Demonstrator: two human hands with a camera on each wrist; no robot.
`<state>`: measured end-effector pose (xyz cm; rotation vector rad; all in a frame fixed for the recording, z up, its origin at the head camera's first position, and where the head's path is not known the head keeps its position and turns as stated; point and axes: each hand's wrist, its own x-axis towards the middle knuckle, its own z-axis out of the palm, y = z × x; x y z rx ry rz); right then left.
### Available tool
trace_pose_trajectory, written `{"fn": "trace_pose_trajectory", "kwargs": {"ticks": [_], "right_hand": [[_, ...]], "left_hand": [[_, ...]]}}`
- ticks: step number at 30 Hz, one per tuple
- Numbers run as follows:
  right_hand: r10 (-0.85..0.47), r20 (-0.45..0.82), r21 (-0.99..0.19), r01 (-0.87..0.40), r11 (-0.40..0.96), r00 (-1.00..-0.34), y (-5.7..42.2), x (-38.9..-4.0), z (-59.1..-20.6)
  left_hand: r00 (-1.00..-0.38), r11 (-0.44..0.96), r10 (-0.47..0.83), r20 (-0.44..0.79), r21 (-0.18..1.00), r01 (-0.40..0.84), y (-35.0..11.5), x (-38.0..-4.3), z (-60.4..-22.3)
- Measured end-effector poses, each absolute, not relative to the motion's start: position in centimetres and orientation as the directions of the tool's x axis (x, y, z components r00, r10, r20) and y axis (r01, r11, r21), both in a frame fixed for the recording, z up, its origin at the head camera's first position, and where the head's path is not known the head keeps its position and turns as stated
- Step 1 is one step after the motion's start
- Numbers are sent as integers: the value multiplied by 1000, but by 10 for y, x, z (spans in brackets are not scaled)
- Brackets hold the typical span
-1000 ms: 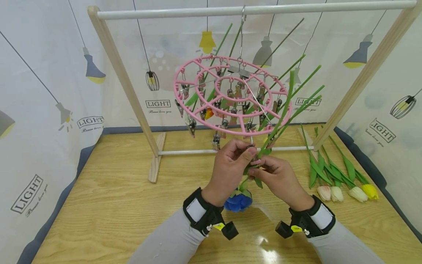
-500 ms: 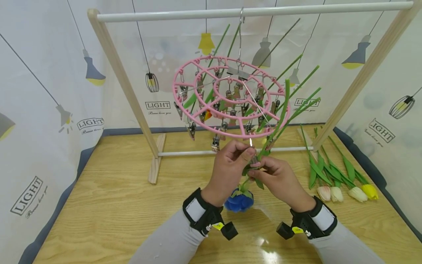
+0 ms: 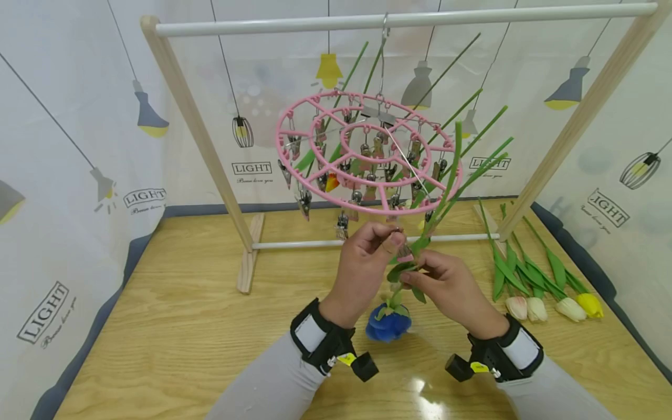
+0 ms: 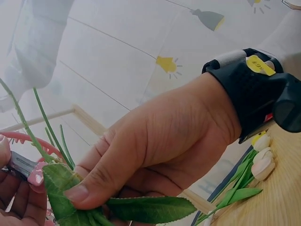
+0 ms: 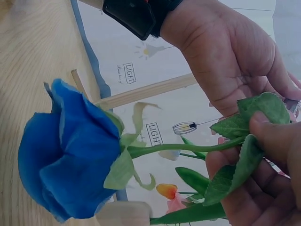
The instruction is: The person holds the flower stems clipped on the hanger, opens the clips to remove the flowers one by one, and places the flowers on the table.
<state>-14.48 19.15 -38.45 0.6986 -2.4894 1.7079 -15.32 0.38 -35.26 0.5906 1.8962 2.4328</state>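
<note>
Because the blue flower (image 3: 388,322) is held upside down, its head hangs just below the two hands and its stem (image 5: 188,147) rises past the front rim of the pink rack (image 3: 385,199). The right hand (image 3: 446,286) pinches that stem among its leaves (image 5: 268,106), thumb against the fingers, a hold that probably steadies the flower while keeping its petals untouched. The left hand (image 3: 362,271) pinches a metal clip (image 3: 404,252) with pink tips, hanging from the front of the rack; its thumb seems placed to work the clip's upper end. The tips sit right beside the stem and leaves, but whether they already have hold of the stem I cannot tell.

The rack hangs by a hook (image 3: 382,64) from the white bar (image 3: 294,24) of a wooden frame, presumably so that things on its clips can dangle freely. Under it an orange flower (image 3: 332,182) shows among the other clips, and more green stems stick up through and around the rings. On the surface (image 3: 184,315) to the right, four tulips (image 3: 536,309) lie with their heads toward the person and stems pointing away, likely for easy reach.
</note>
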Motion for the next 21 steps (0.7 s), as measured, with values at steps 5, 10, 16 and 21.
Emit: {"fn": "trace_pose_trajectory", "kwargs": {"ticks": [5,10,16,21], "right_hand": [[-318,277,-874,-375,308,-907,196,-143,-384],[-307,293,-855,-392,340,-905,199,-140,-382],[-320,316,-849,-417,325,-893,201,-138,-380],[-302,311,-838,-410,359,-901,207,-134,-378]], "left_hand": [[-943,-261,232,238,949,175,5,-156,-352],[-957,-231,215,196,962,145,5,-158,-354],[-966,-250,189,176,960,127,7,-159,-354],[-966,-270,184,181,954,128,8,-160,-354]]}}
